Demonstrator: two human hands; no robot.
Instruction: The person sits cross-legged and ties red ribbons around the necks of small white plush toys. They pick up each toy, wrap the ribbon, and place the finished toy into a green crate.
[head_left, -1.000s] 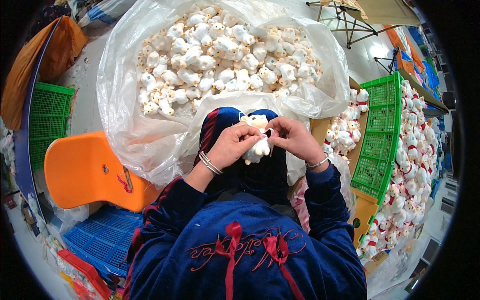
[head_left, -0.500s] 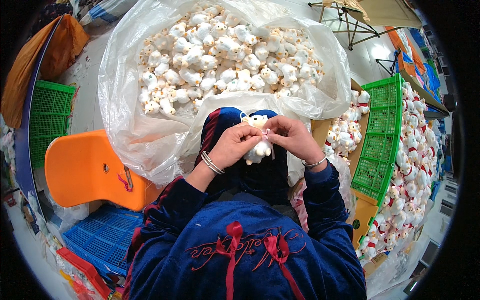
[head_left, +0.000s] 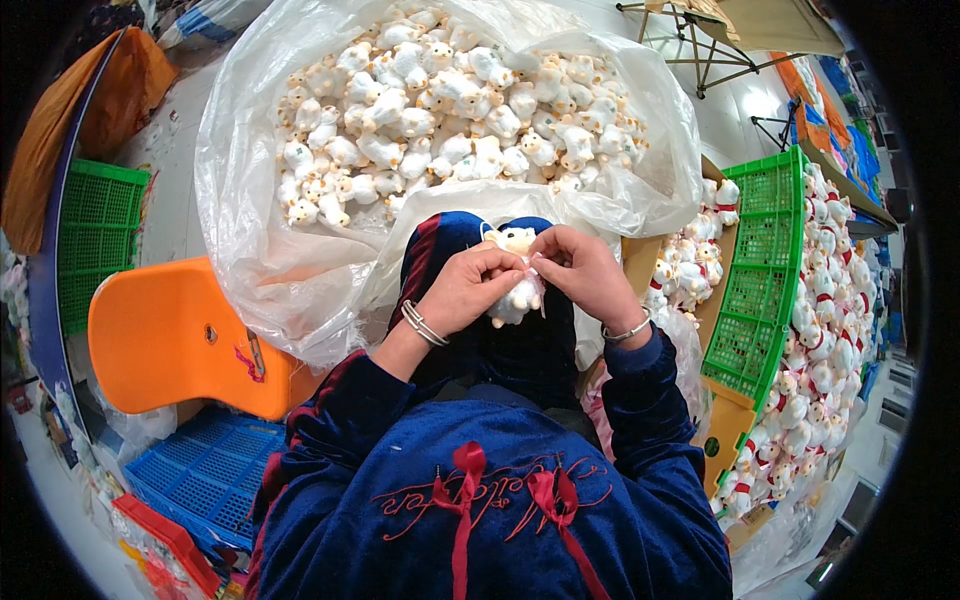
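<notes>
A small white plush animal (head_left: 514, 303) with a cream head and a loop on top rests upright between my knees. At its neck is a thin pale pink ribbon (head_left: 541, 287), one end hanging down the toy's right side. My left hand (head_left: 468, 293) is closed, thumb and forefinger pinching at the ribbon in front of the neck. From the other side my right hand (head_left: 588, 277) pinches the ribbon too, its fingertips almost meeting the left ones. The fingertips hide the exact shape of the ribbon there.
Ahead lies a large clear plastic sheet (head_left: 240, 190) heaped with white plush toys (head_left: 450, 100). To the right stand a cardboard box (head_left: 722, 275) of toys, a green crate (head_left: 752, 290) and a pile of red-ribboned toys (head_left: 815, 350). An orange chair (head_left: 160, 340) and blue crate (head_left: 210, 475) are left.
My right fingers have shifted slightly at the toy's neck, closing over the ribbon that showed more between the hands before. The left hand has barely moved.
</notes>
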